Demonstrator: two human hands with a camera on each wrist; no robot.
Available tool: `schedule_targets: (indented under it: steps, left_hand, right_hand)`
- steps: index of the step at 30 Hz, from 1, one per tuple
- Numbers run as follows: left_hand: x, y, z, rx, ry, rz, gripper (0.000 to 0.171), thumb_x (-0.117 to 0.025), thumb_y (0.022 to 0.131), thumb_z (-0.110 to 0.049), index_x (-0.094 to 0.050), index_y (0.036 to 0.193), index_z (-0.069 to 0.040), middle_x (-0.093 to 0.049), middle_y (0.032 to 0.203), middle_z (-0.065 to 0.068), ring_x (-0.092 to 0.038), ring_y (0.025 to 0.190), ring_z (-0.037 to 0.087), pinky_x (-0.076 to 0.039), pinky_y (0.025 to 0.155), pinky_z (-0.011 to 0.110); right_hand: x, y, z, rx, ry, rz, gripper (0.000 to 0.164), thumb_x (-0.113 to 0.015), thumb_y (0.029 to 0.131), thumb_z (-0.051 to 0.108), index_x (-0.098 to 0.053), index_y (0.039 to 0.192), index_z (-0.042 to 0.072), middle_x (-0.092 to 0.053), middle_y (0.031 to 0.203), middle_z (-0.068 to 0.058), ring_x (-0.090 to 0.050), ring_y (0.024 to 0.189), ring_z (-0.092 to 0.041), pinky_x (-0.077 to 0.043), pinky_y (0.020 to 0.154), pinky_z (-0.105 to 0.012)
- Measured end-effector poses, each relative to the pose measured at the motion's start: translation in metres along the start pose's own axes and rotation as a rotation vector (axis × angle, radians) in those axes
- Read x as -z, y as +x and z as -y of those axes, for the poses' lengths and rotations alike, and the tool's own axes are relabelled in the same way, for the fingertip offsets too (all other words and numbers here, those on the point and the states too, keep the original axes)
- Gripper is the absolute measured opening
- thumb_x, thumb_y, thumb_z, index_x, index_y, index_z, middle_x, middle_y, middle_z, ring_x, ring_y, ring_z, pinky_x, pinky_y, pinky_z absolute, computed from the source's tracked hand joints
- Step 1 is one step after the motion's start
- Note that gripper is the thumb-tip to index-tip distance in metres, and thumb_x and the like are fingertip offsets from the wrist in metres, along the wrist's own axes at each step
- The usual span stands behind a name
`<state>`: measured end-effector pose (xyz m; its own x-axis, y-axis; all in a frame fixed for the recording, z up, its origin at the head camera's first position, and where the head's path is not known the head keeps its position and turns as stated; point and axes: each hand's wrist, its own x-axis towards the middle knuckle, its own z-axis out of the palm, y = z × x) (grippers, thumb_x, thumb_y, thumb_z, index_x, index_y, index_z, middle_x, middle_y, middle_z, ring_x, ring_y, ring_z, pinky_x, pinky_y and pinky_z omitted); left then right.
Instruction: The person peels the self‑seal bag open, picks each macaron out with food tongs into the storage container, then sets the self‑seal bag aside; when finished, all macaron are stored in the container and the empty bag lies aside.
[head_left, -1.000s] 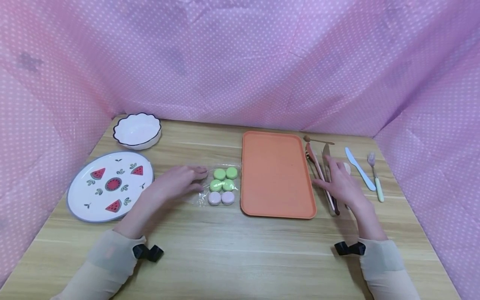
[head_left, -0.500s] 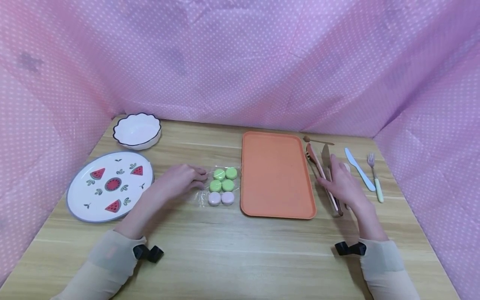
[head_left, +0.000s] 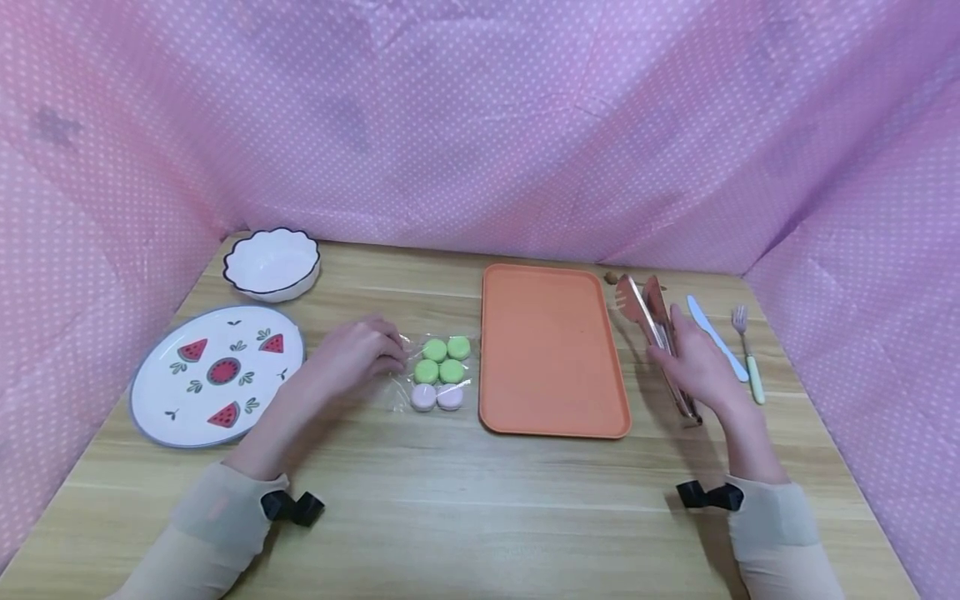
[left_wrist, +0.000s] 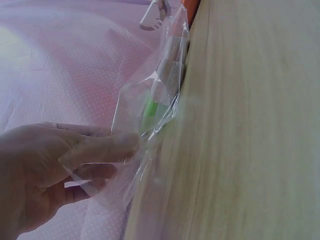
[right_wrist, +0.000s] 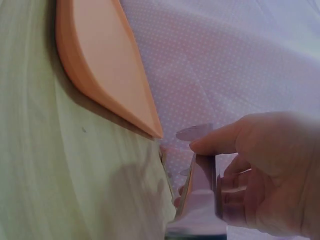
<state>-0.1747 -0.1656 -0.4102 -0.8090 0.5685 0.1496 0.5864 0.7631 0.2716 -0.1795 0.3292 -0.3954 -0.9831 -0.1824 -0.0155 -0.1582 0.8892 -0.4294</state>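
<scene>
My left hand [head_left: 356,358] pinches the left edge of a clear plastic bag [head_left: 401,396] of macarons, left of the orange tray [head_left: 555,350]. Several green macarons [head_left: 452,372] and two pale lilac ones show through the film. In the left wrist view, thumb and fingers have the film [left_wrist: 132,107] between them. On the other side, my right hand [head_left: 697,362] grips metal serving tongs [head_left: 651,329] just right of the tray. Their arms stand slightly apart and their heads point to the back. The right wrist view shows the thumb and fingers on both sides of the tongs [right_wrist: 200,200].
A white plate with watermelon prints [head_left: 183,408] lies at the left, with a scalloped white bowl [head_left: 272,262] behind it. Right of the tongs are a pale blue knife [head_left: 716,337] and a fork with a green handle [head_left: 754,379]. A small wooden utensil [head_left: 611,277] lies behind them.
My right hand has taken hold of the tongs, raised them and shifted them slightly right. My left hand has drawn the bag a little to the left.
</scene>
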Motion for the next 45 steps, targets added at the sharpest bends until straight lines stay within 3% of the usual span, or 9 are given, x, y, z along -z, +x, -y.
schedule_targets:
  steps: [4,7,17,22,24,31,39,45]
  left_hand:
    - [0.003,-0.002,0.0,0.035,-0.007,-0.014,0.011,-0.079,0.074,-0.022,-0.076,0.084,-0.026,-0.067,0.087,-0.01,-0.059,0.09,0.011,-0.05,0.078,0.035]
    - [0.004,-0.003,0.0,0.083,-0.022,-0.001,0.013,-0.079,0.074,-0.021,-0.076,0.085,-0.027,-0.067,0.088,-0.01,-0.06,0.089,0.011,-0.05,0.077,0.035]
    - [0.006,-0.003,0.006,0.151,-0.085,-0.011,0.016,-0.078,0.074,-0.015,-0.075,0.084,-0.028,-0.069,0.09,-0.01,-0.065,0.088,0.012,-0.052,0.078,0.036]
    - [0.01,-0.005,0.012,0.183,-0.117,-0.005,0.012,-0.078,0.075,-0.02,-0.075,0.083,-0.029,-0.069,0.093,-0.011,-0.065,0.092,0.013,-0.051,0.084,0.038]
    - [0.012,-0.006,0.015,0.185,-0.123,0.008,0.01,-0.078,0.075,-0.024,-0.075,0.083,-0.029,-0.068,0.091,-0.012,-0.065,0.09,0.012,-0.05,0.083,0.038]
    - [0.017,-0.008,0.022,0.15,-0.179,0.044,0.006,-0.076,0.078,-0.026,-0.075,0.083,-0.028,-0.067,0.087,-0.013,-0.063,0.084,0.008,-0.05,0.081,0.036]
    - [0.02,-0.01,0.025,0.194,-0.148,0.07,0.004,-0.075,0.079,-0.025,-0.075,0.082,-0.027,-0.07,0.09,-0.01,-0.064,0.09,0.012,-0.049,0.086,0.039]
    - [0.02,-0.01,0.026,0.227,-0.115,0.052,0.007,-0.079,0.074,-0.028,-0.073,0.076,-0.033,-0.071,0.09,-0.012,-0.066,0.089,0.012,-0.049,0.082,0.039]
  right_hand:
    - [0.003,-0.001,0.002,-0.021,0.013,0.017,0.083,-0.055,0.093,0.029,-0.002,0.149,0.0,-0.019,0.152,-0.03,-0.024,0.138,-0.047,-0.026,0.106,-0.061]
    - [0.004,-0.001,0.004,-0.025,0.019,0.015,0.083,-0.056,0.093,0.031,-0.003,0.15,0.002,-0.019,0.153,-0.027,-0.023,0.139,-0.045,-0.025,0.107,-0.06]
    - [0.004,-0.004,0.009,-0.03,0.004,-0.027,0.082,-0.055,0.091,0.043,-0.009,0.152,0.013,-0.031,0.15,-0.022,-0.033,0.135,-0.042,-0.033,0.1,-0.06]
    - [0.002,-0.002,0.015,0.04,0.026,-0.097,0.074,-0.06,0.09,0.034,-0.021,0.15,0.015,-0.046,0.138,-0.019,-0.05,0.113,-0.034,-0.041,0.087,-0.053]
    - [0.001,-0.001,0.022,0.083,0.03,-0.122,0.07,-0.062,0.09,0.03,-0.027,0.149,0.014,-0.049,0.135,-0.018,-0.051,0.11,-0.032,-0.041,0.086,-0.051]
    - [-0.001,0.007,0.06,0.209,0.058,-0.138,0.056,-0.063,0.09,0.025,-0.043,0.141,0.017,-0.051,0.138,-0.012,-0.05,0.124,-0.03,-0.041,0.096,-0.05]
    - [-0.009,0.019,0.106,0.348,0.083,-0.045,0.048,-0.067,0.087,0.03,-0.054,0.132,0.018,-0.064,0.119,-0.003,-0.061,0.09,-0.015,-0.049,0.073,-0.034]
    - [-0.014,0.022,0.128,0.377,0.034,0.045,0.042,-0.069,0.085,0.034,-0.06,0.124,0.02,-0.066,0.098,0.006,-0.054,0.074,-0.009,-0.045,0.063,-0.027]
